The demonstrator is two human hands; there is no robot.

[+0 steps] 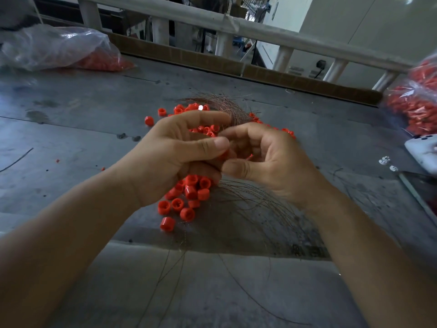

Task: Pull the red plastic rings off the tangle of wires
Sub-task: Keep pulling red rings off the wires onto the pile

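A tangle of thin copper wires fans out behind my hands, and more strands trail down toward the table's front edge. Several loose red plastic rings lie in a heap under and behind my hands. My left hand curls its fingers and thumb round a clump of rings and wires. My right hand meets it fingertip to fingertip and pinches at a red ring between us, which is mostly hidden.
The grey metal table carries a clear plastic bag of red rings at the far left and another bag at the right edge. A white device and small white parts lie at the right.
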